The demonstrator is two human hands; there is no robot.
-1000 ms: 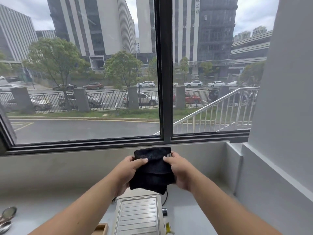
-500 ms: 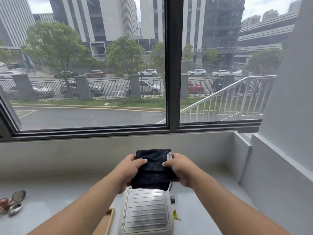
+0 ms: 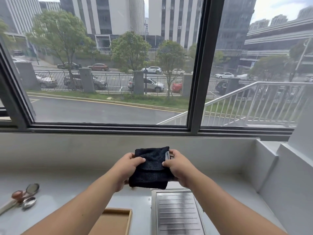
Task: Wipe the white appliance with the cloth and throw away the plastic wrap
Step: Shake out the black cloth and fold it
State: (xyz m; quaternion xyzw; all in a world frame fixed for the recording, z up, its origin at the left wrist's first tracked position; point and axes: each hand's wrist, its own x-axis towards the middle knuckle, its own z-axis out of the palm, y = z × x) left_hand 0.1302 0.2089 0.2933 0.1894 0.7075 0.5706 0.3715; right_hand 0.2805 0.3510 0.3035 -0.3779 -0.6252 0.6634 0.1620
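Shifted rightward since a moment ago, the ribbed white appliance (image 3: 177, 212) now sits near and right, and three round metal spoons (image 3: 25, 195) show more fully at far left on the grey counter (image 3: 67, 184). One shallow cardboard tray (image 3: 113, 221), contents unclear, lies beside the appliance; above them the left hand (image 3: 126, 168) and right hand (image 3: 179, 167) each pinch a side of one folded, knitted dark cloth (image 3: 151, 167), held in the air

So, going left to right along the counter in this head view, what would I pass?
Metal spoons → open cardboard box → left hand → dark cloth held in both hands → right hand, with the white appliance below it.
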